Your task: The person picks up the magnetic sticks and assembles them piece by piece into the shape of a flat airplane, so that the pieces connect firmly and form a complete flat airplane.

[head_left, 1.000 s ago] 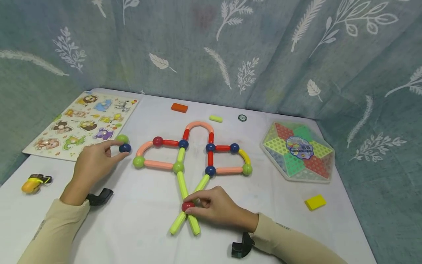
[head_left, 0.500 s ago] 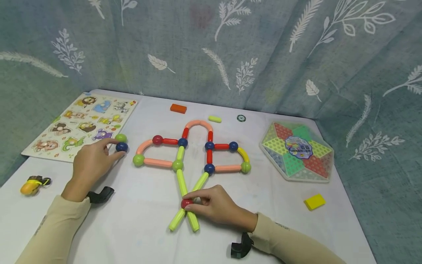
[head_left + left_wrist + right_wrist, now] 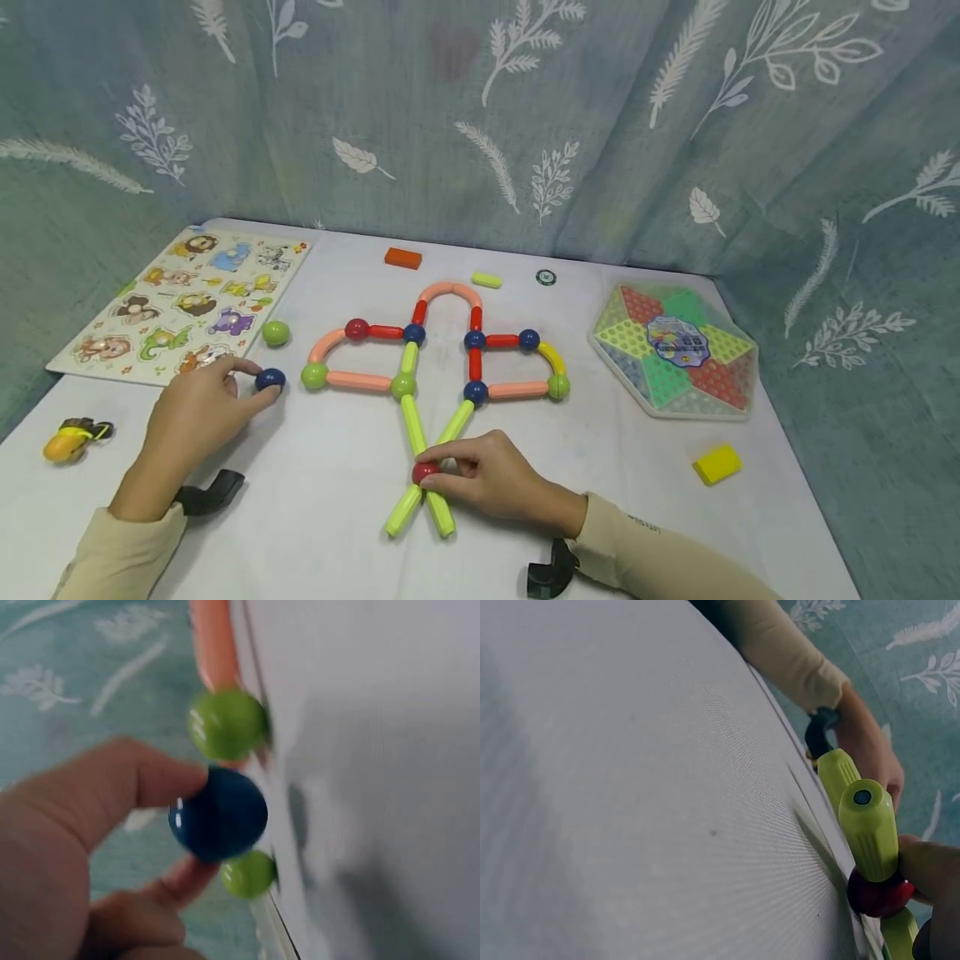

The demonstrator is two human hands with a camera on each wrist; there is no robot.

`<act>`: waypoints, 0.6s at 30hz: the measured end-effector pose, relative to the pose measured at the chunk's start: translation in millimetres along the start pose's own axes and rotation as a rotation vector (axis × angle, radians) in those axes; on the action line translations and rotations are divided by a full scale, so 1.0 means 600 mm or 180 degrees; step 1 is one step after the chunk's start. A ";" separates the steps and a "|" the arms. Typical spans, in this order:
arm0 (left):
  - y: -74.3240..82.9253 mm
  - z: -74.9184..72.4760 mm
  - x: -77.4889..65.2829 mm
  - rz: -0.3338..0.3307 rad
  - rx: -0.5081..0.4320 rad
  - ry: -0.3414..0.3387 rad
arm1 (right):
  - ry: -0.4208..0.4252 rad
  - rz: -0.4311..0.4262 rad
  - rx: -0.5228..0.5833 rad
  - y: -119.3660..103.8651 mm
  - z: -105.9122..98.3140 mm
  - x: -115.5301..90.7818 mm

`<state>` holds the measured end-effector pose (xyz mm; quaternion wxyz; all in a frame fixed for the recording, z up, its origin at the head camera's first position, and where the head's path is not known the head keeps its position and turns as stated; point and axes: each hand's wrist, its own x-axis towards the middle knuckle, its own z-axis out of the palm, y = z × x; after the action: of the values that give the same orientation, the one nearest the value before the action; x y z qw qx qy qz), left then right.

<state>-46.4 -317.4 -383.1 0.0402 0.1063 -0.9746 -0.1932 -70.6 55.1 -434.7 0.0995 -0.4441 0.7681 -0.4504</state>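
Observation:
Between thumb and forefinger my left hand (image 3: pixel 197 410) pinches a dark blue ball (image 3: pixel 219 814), which looks lifted off the cloth in the left wrist view. A loose green ball (image 3: pixel 275 333) lies just beyond it. My right hand (image 3: pixel 491 477) pinches a red ball (image 3: pixel 424 473) at the near end of a figure made of magnetic sticks and balls. Yellow-green sticks (image 3: pixel 868 829) branch from that red ball, two toward me and two away. Farther out, red sticks (image 3: pixel 475 364), pink sticks (image 3: pixel 360 381) and a curved yellow piece (image 3: pixel 552 358) join blue, green and red balls into loops.
An animal puzzle board (image 3: pixel 187 300) lies at the left, with a small orange-and-black toy (image 3: pixel 73 440) before it. At the right are a hexagonal game box (image 3: pixel 675 350) and a yellow block (image 3: pixel 717 464). An orange block (image 3: pixel 403 258), a short stick (image 3: pixel 487 280) and a round chip (image 3: pixel 546 277) lie behind.
My left hand has drawn the blue ball toward me, away from the green ball, which stays by the puzzle board. My right hand keeps its pinch on the red ball.

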 end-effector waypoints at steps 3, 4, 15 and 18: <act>0.019 0.008 -0.039 0.0034 -0.0207 -0.0304 | -0.0009 0.0014 -0.0001 -0.001 0.002 -0.003; 0.029 0.012 -0.051 0.0084 -0.0303 -0.0417 | 0.0007 0.0015 -0.0006 -0.001 0.002 -0.003; 0.102 0.069 -0.159 0.1432 -0.1390 -0.1564 | 0.0052 0.0201 0.0029 0.003 0.007 0.001; 0.110 0.080 -0.172 0.1673 -0.1465 -0.1675 | 0.0078 0.0214 0.0007 0.001 0.006 0.002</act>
<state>35.8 -217.3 -405.9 -0.1391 -0.2098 -0.8771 -0.4091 -69.5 51.8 -436.9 0.1057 -0.4124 0.7832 -0.4532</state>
